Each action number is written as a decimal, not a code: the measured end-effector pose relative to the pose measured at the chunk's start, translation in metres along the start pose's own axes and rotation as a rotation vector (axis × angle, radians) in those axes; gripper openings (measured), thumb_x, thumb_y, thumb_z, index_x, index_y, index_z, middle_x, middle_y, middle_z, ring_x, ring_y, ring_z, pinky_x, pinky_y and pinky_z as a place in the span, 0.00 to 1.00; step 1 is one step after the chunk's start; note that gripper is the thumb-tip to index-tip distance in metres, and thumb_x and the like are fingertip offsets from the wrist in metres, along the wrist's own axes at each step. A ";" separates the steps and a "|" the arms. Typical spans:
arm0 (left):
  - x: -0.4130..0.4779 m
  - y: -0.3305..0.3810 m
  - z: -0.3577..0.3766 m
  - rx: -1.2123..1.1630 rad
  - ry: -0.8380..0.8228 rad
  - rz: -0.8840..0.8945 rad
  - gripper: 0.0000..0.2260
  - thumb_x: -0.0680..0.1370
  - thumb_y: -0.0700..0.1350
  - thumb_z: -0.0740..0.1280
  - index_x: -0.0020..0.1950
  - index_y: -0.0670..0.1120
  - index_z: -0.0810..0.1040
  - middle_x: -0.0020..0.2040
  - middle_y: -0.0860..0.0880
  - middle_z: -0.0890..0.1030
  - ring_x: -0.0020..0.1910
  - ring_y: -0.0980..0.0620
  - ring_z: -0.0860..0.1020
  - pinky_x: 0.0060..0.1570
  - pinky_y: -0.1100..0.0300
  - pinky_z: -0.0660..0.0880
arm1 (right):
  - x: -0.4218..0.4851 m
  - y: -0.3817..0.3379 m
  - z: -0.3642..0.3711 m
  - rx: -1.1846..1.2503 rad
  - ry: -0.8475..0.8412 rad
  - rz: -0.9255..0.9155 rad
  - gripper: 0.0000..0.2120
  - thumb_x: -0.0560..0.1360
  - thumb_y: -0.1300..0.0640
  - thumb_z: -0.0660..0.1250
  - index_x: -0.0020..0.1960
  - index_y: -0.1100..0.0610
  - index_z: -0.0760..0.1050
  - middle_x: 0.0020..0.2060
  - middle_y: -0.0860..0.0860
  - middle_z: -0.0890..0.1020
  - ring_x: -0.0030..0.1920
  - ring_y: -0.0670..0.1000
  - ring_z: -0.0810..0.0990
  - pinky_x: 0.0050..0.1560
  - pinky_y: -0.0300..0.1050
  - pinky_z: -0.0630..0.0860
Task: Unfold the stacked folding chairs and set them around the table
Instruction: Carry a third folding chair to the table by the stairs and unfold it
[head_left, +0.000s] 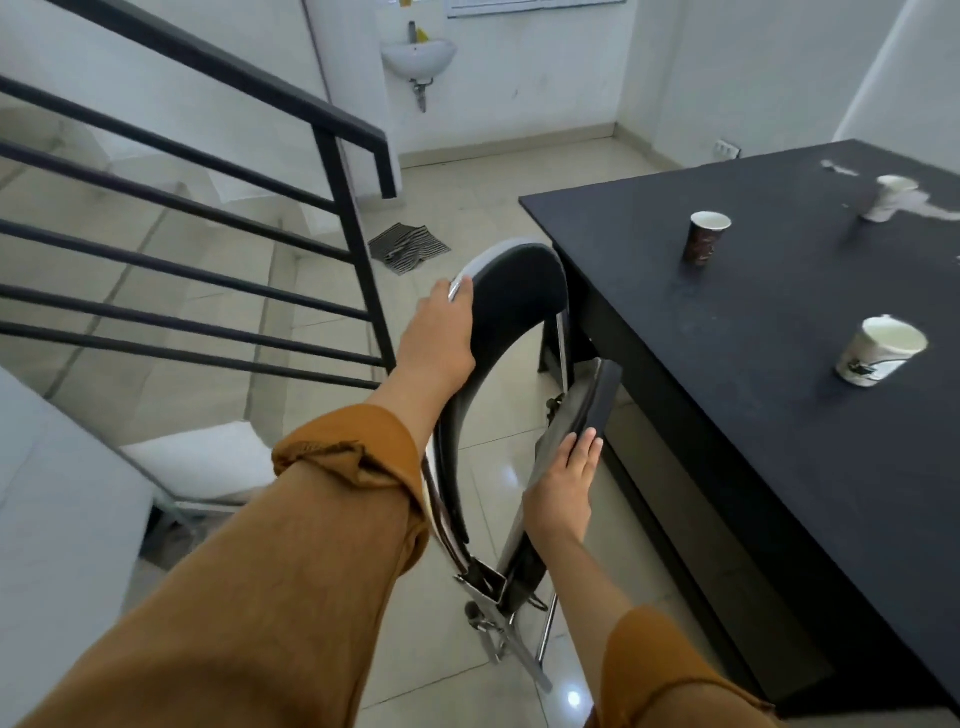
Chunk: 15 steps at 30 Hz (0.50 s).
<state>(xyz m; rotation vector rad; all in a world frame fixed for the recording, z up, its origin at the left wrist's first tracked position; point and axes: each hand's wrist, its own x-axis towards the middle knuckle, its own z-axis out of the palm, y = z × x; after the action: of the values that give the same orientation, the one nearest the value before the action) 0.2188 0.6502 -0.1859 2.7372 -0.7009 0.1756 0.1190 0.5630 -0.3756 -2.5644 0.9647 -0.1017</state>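
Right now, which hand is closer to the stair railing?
Left. The left hand grips the top of the chair back, right beside the stair railing. The right hand rests on the seat edge, on the table side.

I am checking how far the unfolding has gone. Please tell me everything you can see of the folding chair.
The folding chair has a curved black padded backrest, a black seat with a grey underside, and a metal tube frame. It is partly open: the seat is tilted steeply. It stands on the tiled floor beside the corner of the black table. The left hand grips the backrest's top edge; the right hand lies with straight fingers on the seat.
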 end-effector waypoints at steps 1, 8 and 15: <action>0.004 0.010 0.003 -0.003 -0.005 0.021 0.33 0.74 0.35 0.67 0.76 0.45 0.56 0.71 0.43 0.63 0.64 0.43 0.70 0.61 0.50 0.73 | 0.001 0.007 -0.003 -0.004 0.010 0.022 0.37 0.75 0.71 0.55 0.78 0.64 0.39 0.77 0.57 0.36 0.77 0.58 0.36 0.49 0.32 0.73; 0.002 0.050 0.015 0.168 -0.071 0.045 0.36 0.76 0.39 0.66 0.78 0.49 0.49 0.68 0.40 0.63 0.51 0.43 0.77 0.42 0.58 0.70 | -0.002 0.038 -0.015 0.026 0.053 0.125 0.35 0.78 0.70 0.54 0.78 0.62 0.37 0.77 0.55 0.36 0.77 0.56 0.36 0.54 0.36 0.77; -0.018 0.038 -0.006 0.255 -0.145 0.089 0.36 0.76 0.39 0.66 0.78 0.49 0.49 0.64 0.39 0.64 0.36 0.51 0.65 0.38 0.61 0.67 | -0.033 0.014 -0.008 0.116 0.073 0.154 0.37 0.75 0.72 0.54 0.79 0.60 0.40 0.77 0.53 0.37 0.78 0.54 0.37 0.51 0.39 0.78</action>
<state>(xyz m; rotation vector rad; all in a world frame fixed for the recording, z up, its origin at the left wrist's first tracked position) 0.1841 0.6289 -0.1738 2.9863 -0.8974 0.0916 0.0838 0.5718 -0.3719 -2.3864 1.1455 -0.2034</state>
